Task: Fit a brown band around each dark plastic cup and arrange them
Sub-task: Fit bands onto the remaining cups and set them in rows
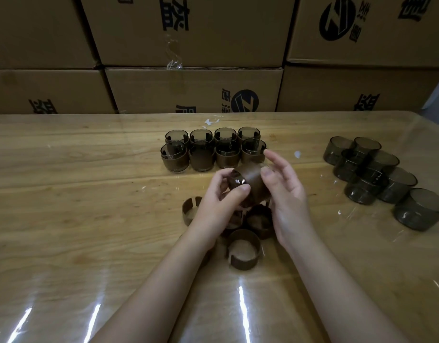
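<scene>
Above the middle of the table I hold a dark plastic cup (pixel 249 180) on its side, a brown band round it. My left hand (pixel 220 196) grips its base end with thumb and fingers. The thumb of my right hand (pixel 285 194) touches the band while its fingers stay straight. Several loose brown bands (pixel 243 252) lie under and near my hands. Two rows of banded cups (pixel 213 149) stand upright behind them. Bare dark cups (pixel 377 179) are bunched at the right.
The wooden table (pixel 89 194) wears a glossy clear cover. Stacked cardboard boxes (pixel 193 90) wall off its far edge. Small white scraps (pixel 209 122) lie behind the banded cups.
</scene>
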`<state>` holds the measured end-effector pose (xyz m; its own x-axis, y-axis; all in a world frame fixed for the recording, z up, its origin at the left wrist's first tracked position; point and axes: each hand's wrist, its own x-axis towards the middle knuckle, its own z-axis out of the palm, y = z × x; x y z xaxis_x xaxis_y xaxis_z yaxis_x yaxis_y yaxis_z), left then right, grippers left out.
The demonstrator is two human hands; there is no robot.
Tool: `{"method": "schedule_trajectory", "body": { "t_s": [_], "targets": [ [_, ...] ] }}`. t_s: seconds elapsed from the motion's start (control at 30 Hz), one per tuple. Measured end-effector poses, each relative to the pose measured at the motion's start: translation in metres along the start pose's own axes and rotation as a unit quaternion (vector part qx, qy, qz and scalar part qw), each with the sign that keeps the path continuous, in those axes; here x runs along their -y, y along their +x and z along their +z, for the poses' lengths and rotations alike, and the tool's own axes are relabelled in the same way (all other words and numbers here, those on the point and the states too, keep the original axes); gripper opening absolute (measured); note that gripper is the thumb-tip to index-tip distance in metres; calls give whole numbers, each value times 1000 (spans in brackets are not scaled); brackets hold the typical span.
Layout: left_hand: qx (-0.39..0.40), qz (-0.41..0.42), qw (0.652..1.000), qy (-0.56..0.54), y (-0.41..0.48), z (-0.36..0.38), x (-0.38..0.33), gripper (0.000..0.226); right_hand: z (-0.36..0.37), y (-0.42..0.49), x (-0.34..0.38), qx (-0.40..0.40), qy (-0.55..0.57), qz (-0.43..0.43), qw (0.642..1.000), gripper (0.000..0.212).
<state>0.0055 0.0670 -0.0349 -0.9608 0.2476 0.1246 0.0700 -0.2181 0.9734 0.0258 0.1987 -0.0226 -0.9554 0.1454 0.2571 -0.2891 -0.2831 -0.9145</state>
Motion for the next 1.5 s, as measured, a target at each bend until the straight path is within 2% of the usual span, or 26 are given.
{"method": "schedule_trajectory", "body": {
  "t_s": [0.13,0.23,0.37,0.67,1.0,1.5],
  "targets": [
    [24,16,995,-97,1,-4,1,66,4,-5,-4,30,-110,-51,992,46],
    [50,19,987,-152,1,-6,-2,67,4,-7,-9,69,-109,-42,991,58],
    [40,1,984,-176,2,-8,-3,67,3,-7,-12,79,-95,-38,992,59],
    [-1,15,997,-71,4,-8,-2,61,-1,-4,-13,47,-66,-34,996,48],
    [-14,56,998,-32,1,-7,-1,60,-1,-4,-13,35,-70,-42,996,52],
    [-5,54,998,-16,2,-8,1,62,0,-6,-11,49,-90,-49,994,47]
  ]
}}
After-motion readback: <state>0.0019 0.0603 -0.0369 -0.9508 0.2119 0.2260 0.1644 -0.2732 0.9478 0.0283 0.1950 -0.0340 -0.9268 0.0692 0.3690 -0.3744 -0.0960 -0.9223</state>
